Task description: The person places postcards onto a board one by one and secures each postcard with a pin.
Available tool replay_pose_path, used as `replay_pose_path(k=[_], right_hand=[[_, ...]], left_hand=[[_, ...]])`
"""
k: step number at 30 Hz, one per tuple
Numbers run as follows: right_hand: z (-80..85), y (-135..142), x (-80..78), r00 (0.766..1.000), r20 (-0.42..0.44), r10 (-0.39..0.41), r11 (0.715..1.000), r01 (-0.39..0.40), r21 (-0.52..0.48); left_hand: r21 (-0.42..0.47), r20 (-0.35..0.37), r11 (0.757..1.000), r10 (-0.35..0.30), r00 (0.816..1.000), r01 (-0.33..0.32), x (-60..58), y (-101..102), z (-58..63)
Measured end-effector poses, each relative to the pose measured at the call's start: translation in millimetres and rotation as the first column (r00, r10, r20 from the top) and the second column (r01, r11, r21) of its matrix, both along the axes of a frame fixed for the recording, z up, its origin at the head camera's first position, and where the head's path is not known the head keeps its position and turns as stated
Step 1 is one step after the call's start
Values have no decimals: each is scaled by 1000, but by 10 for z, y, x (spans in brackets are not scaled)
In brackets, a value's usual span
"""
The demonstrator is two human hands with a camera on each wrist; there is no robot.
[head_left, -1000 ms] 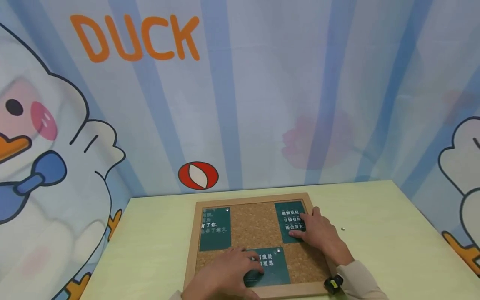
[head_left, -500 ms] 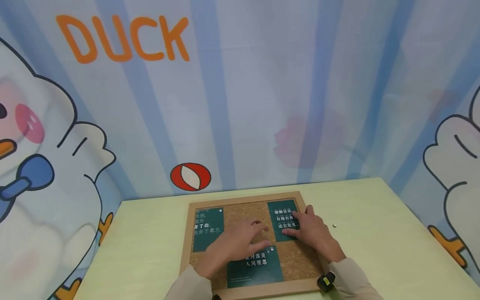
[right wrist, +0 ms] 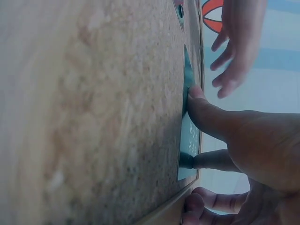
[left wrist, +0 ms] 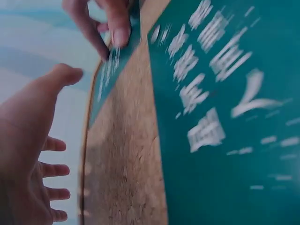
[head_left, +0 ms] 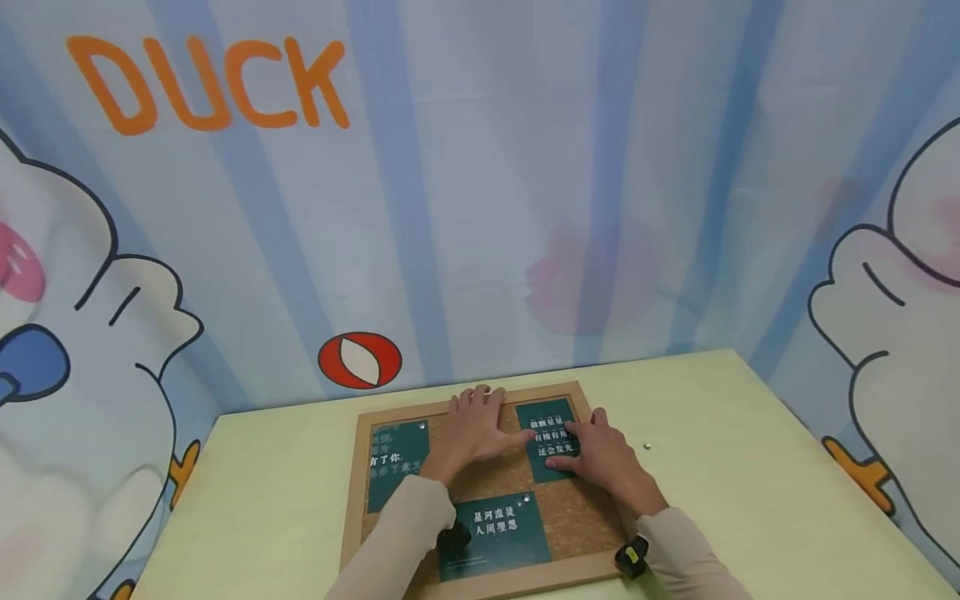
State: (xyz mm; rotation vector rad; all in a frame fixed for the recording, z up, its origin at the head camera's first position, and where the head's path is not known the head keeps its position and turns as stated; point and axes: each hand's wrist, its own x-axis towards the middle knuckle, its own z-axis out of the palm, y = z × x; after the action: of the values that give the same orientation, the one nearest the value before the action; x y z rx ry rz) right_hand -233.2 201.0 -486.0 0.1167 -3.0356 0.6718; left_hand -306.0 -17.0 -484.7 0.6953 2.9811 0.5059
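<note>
A wood-framed cork board (head_left: 581,521) lies on the table with 3 dark green cards printed in white characters. At the upper right, my right hand (head_left: 606,454) presses one card (head_left: 534,417) with thumb and index finger. Its other fingers are bent beside the frame's outer edge, as the right wrist view shows. My left hand (head_left: 472,432) hovers over the board's upper part, fingers spread, holding nothing. Below it is the lower card (head_left: 506,546), with a small shiny pushpin (head_left: 527,498) at its top right corner. A left card (head_left: 392,477) also has a pushpin (head_left: 422,426).
A small shiny round piece (head_left: 647,447) lies on the pale yellow table (head_left: 697,417) to the right of the board. Behind stands a blue striped backdrop (head_left: 487,208) with cartoon figures. A dark wrist device (head_left: 632,557) sits by the right sleeve.
My left hand has moved up from the lower card to the board's top, its fingers spreading. The right hand stays on the upper right card. The head view has shifted slightly rightward.
</note>
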Motion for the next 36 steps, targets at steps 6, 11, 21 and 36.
replay_pose_path(k=[6, 11, 21, 36], right_hand=[[-20, -100, -19, 1000, 9, 8, 1000, -7, -13], [-40, -132, -38, 1000, 19, 2, 1000, -1, -19], [-49, -83, -42, 1000, 18, -21, 999, 21, -25], [104, 762, 69, 998, -52, -45, 996, 41, -76]], left_hand=[[-20, 36, 995, 98, 995, -97, -194, -135, -118], [-48, 45, 990, 134, 990, -132, -268, -194, -169], [-28, 55, 991, 132, 990, -130, -302, -145, -148], [-21, 120, 989, 147, 982, -145, -316, -18, -101]])
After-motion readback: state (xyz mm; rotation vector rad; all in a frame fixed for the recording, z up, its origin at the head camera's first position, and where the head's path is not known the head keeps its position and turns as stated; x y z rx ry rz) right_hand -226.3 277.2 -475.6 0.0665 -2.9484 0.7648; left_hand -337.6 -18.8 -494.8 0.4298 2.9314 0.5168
